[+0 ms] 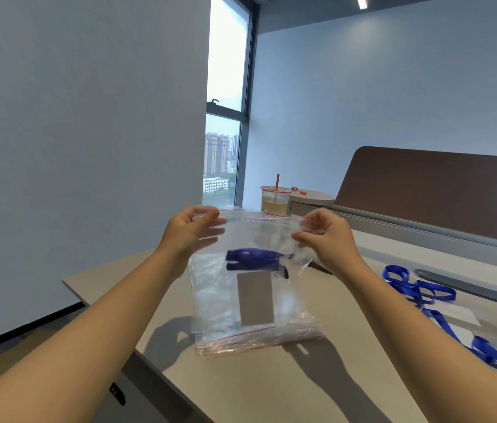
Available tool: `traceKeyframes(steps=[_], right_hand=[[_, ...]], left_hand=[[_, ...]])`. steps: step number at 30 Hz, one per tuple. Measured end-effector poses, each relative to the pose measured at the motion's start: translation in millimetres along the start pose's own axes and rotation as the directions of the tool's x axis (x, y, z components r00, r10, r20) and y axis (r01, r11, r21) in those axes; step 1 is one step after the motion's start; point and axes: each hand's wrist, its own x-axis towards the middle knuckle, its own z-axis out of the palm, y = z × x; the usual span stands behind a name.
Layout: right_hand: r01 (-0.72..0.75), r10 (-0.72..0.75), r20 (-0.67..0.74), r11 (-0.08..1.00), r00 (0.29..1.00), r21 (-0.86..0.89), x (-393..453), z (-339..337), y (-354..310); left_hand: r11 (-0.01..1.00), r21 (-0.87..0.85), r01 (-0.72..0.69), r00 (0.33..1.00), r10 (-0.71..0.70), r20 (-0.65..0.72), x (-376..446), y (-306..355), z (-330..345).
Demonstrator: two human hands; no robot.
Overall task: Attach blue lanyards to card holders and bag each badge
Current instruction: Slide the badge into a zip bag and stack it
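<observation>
Beige desk set against pale walls, narrow window behind. Clear zip bag held upright above the desk, its lower edge near a flat stack of spare bags. Left hand pinches the bag's top left corner; right hand pinches the top right. Inside: bunched blue lanyard above a card holder. Loose blue lanyards lie on the desk to the right. Iced drink cup stands behind.

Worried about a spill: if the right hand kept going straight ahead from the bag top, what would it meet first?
Probably the drink cup just beyond the clear bag that the right hand pinches; depth is uncertain from one view.
</observation>
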Motion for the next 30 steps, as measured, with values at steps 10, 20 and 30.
traceKeyframes(steps=[10, 20, 30], right_hand=[[-0.206, 0.253, -0.154, 0.942, 0.955, 0.266, 5, 6, 7], [-0.403, 0.394, 0.084, 0.896, 0.915, 0.186, -19, 14, 49], [-0.289, 0.293, 0.014, 0.931, 0.956, 0.223, -4, -8, 26]], left_hand=[[0.98, 0.13, 0.15, 0.987, -0.156, 0.034, -11, -41, 2], [0.977, 0.081, 0.195, 0.981, -0.192, -0.039, -10, -49, 9], [0.991, 0.083, 0.108, 0.994, -0.104, -0.042, -9, -23, 13]])
